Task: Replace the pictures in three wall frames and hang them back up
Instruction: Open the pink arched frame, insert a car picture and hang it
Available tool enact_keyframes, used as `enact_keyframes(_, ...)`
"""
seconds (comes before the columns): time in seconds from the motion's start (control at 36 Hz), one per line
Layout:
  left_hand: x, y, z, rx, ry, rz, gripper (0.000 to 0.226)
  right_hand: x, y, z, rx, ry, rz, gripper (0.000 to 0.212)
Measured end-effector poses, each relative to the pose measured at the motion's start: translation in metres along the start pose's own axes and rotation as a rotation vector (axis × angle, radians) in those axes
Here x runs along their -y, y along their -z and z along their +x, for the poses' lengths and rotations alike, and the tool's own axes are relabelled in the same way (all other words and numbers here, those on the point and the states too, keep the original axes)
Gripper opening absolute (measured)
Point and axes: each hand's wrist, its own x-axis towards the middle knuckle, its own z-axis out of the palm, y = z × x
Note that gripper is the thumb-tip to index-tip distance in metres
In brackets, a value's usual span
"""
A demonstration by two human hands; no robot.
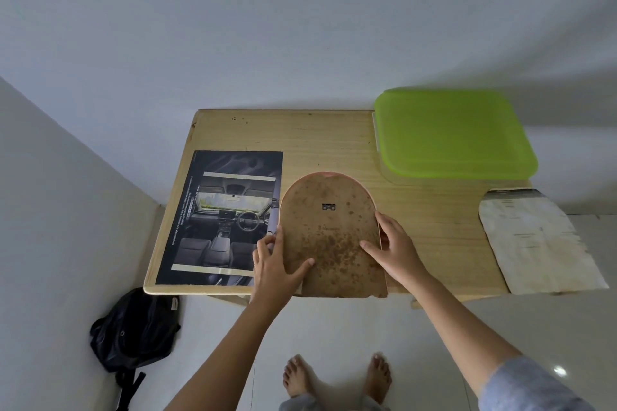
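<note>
An arch-shaped frame lies face down on the wooden table (334, 140), its brown stained backing board (330, 237) upward with a small metal hanger near the middle. A pink rim shows along its rounded top. My left hand (277, 264) grips the frame's left edge, thumb across the backing. My right hand (394, 247) holds the right edge, fingers curled round the side and thumb on top. A dark car-interior print (220, 217) lies flat to the left, partly under the frame. A pale arch-shaped old picture (537, 240) lies at the table's right end.
A clear box with a green lid (454, 133) stands at the back right of the table. A black backpack (133, 327) sits on the floor below the table's left corner. Grey walls close in behind and at left. My bare feet stand on the white tiles.
</note>
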Motion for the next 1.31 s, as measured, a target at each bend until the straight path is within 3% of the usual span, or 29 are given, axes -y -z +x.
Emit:
enact_keyframes(0.25, -0.001, -0.005, 0.001, -0.004, 0.072, 0.167, 0.097, 0.003, 0.000, 0.002, 0.028, -0.031, 0.016, 0.076)
enact_keyframes(0.53, -0.009, -0.004, -0.004, 0.028, 0.023, 0.347, 0.092, 0.006, 0.002, 0.009, 0.058, -0.065, -0.043, 0.075)
enact_keyframes(0.67, -0.008, -0.002, -0.003, 0.043, 0.024, 0.221, 0.097, 0.009, 0.002, 0.001, 0.066, -0.051, -0.037, 0.080)
enact_keyframes(0.89, -0.004, 0.005, -0.010, 0.081, -0.005, 0.045, 0.121, 0.006, 0.001, -0.022, 0.193, -0.039, -0.053, 0.118)
enact_keyframes(1.31, -0.008, -0.001, -0.003, 0.034, 0.084, 0.020, 0.109, 0.009, -0.010, -0.016, 0.033, -0.077, -0.008, 0.114)
